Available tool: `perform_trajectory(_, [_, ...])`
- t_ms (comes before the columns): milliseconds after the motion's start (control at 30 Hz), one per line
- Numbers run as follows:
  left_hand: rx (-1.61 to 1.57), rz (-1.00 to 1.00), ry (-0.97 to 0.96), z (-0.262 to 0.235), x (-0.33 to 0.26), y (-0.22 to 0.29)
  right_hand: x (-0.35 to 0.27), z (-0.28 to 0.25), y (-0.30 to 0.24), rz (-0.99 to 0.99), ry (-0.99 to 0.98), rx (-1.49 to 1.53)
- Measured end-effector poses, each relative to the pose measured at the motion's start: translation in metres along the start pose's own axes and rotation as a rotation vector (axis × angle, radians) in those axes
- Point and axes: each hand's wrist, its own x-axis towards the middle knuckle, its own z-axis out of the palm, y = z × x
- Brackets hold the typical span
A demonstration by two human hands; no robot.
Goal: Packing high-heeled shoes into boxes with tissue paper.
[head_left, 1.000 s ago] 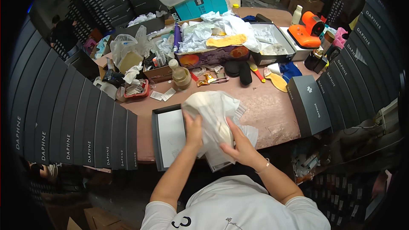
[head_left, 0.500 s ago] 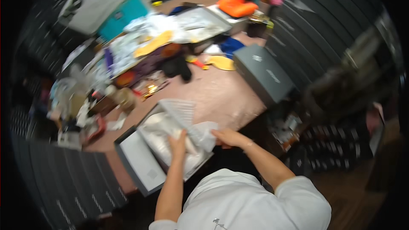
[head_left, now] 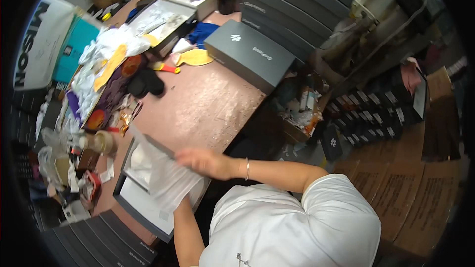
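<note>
An open grey box (head_left: 127,164) stands at the table's near edge, its lid (head_left: 141,211) lying beside it with the pale inside up. Thin white tissue paper (head_left: 170,178) is draped over the box and partly covers a pale wrapped item (head_left: 141,159) inside. My right hand (head_left: 208,163), blurred by motion, is at the paper's right side with its fingers stretched out. The paper hides my left hand; only its forearm (head_left: 185,225) shows, reaching up into the box.
A closed grey box (head_left: 250,54) lies at the table's right edge. Cloths (head_left: 109,54), a yellow pad (head_left: 195,58) and a red-yellow tool (head_left: 166,68) sit farther back. Stacked grey boxes (head_left: 292,5) rise behind. Brown cartons (head_left: 396,193) stand at the right.
My right hand has gone from holding the paper's edge at the right to being over the box. The paper now covers much of the box and my left hand. The view has shifted right.
</note>
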Motion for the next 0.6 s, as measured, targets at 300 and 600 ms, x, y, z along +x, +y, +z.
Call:
perform_trajectory(300, [0.304, 0.440, 0.496, -0.079, -0.072, 0.039, 0.083, 0.051, -0.019, -0.096, -0.131, -0.462])
perform_trajectory(600, [0.862, 0.094, 0.234, -0.118, -0.089, -0.009, 0.076, 0.097, 0.002, -0.288, -0.672, -1.118])
